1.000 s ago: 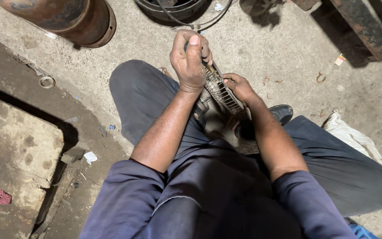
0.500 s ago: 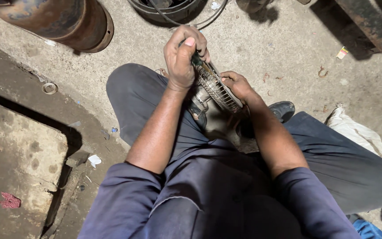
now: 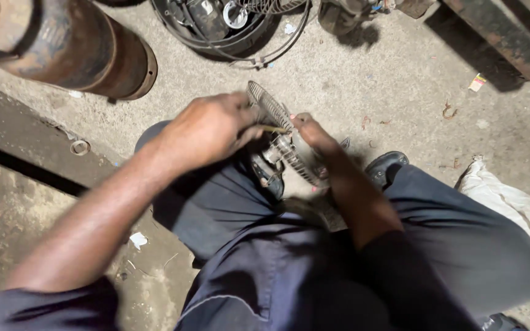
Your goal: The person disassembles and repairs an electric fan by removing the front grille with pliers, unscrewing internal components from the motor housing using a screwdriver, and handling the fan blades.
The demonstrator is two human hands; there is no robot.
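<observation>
Dark blue trousers frame the lap where a round, finned metal motor part [image 3: 283,144] rests. The right hand [image 3: 314,136] steadies it from its far side; the left hand [image 3: 207,130] is closed on a thin tool [image 3: 274,129], tip at the fins. Beyond both hands lie a rusty cylinder [image 3: 75,49] and tangled wires [image 3: 240,37] on the concrete floor [image 3: 400,92].

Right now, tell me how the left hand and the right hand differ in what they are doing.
The left hand is closed around a thin tool, while the right hand steadies the ribbed round metal part from the other side. The left hand is higher and more blurred than the right hand. Both meet at the same part, above the lap.
</observation>
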